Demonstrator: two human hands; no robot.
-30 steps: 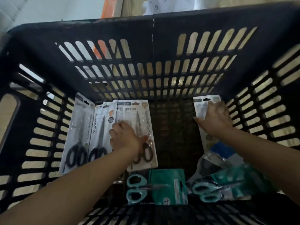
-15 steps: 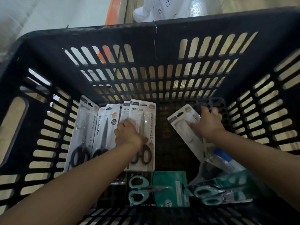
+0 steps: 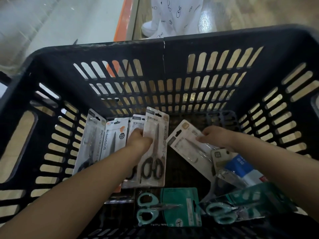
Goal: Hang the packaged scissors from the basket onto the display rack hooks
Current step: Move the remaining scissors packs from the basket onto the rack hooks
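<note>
Both my hands reach into a black slotted basket [image 3: 164, 49]. My left hand [image 3: 139, 140] grips a white pack of black-handled scissors [image 3: 155, 149], lifted and tilted above a second like pack beneath it. My right hand [image 3: 215, 136] pinches a pale scissors pack [image 3: 186, 144] by its edge, held slanted above the basket floor. Two grey and white scissors packs [image 3: 93, 142] lean on the left wall. Teal-handled scissors packs [image 3: 169, 207] lie at the near side. No display rack is in view.
A blue and white pack [image 3: 240, 168] lies under my right forearm. Beyond the basket are a wooden floor, an orange strip [image 3: 123, 18] and a person's white patterned clothing and shoe [image 3: 172, 16].
My left hand has raised its scissors pack off the pile. My right hand has pulled its pale pack away from the right wall toward the middle and tilted it. The view has drawn back.
</note>
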